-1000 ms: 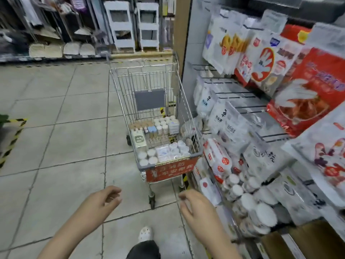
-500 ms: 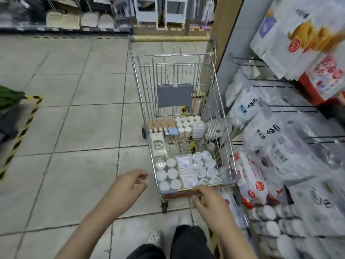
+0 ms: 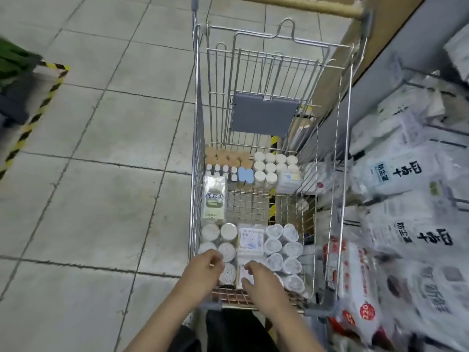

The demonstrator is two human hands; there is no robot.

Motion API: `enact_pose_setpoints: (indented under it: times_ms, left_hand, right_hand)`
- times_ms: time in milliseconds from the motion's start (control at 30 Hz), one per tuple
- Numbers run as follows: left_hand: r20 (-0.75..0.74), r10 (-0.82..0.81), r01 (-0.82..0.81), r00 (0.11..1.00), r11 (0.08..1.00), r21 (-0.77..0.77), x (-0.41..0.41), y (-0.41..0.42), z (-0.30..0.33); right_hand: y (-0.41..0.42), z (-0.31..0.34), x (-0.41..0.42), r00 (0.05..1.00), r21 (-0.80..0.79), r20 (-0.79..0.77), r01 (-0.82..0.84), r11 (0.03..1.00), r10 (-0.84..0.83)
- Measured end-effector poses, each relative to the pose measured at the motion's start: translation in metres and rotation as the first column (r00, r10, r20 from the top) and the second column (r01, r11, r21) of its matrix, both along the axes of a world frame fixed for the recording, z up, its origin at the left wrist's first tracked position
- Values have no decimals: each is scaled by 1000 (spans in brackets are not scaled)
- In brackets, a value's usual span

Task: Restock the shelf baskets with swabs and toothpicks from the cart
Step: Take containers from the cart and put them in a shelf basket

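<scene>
- Hands reach down over the near rim of the cart (image 3: pixel 330 174), the left hand (image 3: pixel 203 269) over the round tubs and the right hand (image 3: pixel 258 278) over the flat packets, which reads as the start of a pick for the shelf baskets
- Left hand has its fingers curled inward just above a speckled-lid tub (image 3: pixel 226 273); whether it already grips anything cannot be told, since nothing shows between the fingers
- Right hand has loosely bent fingers spread over a flat clear packet (image 3: pixel 247 271) and seems only to touch it, with no clear pinch
- Stock sits upright and tightly ranked in the cart, probably so lids face up and each kind can be lifted out in turn
- Just ahead of the left hand stand more white-lid tubs (image 3: pixel 219 232); ahead of the right hand lies another boxed packet (image 3: pixel 251 240), and to its right a double column of clear-capped tubs (image 3: pixel 283 252)
- Far ahead of both hands (at the cart's far end) stand tan-lid jars (image 3: pixel 225 156), small white-capped bottles (image 3: pixel 222 170), two blue-capped jars (image 3: pixel 245 175) and white-lid jars (image 3: pixel 271 165); a tall green-labelled pack (image 3: pixel 214 199) leans by the left wall
- Shelf baskets themselves cannot be made out; only blurred hanging bags (image 3: pixel 411 179) show to the right of the right hand
</scene>
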State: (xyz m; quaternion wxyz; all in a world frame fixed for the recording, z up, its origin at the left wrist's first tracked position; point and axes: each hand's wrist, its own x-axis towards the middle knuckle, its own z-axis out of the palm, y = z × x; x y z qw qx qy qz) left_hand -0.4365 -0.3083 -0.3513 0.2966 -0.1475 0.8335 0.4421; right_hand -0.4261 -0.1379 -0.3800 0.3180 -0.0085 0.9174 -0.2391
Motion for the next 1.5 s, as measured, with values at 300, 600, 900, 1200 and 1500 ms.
enact_pose_setpoints:
  times_ms: [300,600,900,1200,1500]
  left_hand:
    - [82,164,-139,983,959,-247,-60,15,-108]
    - [106,138,-77,985,892,-446,-83,36,-175]
    - [109,-14,86,994,719,-690,-83,34,-192]
    - [99,7,60,995,752,-656,-85,31,-184]
    - [-36,30,-45,999,822,-568,-77,29,-144]
  right_hand:
    - [-11,-93,-83,954,171,-100,-264,949,284]
    - [-28,-179,-111,895,289,-233,-308,906,379]
    - [-26,-202,-118,876,265,-278,-324,908,394]
    - [-22,-198,-124,843,190,-370,-343,920,390]
    - [-7,-151,-118,844,20,-475,-272,962,249]
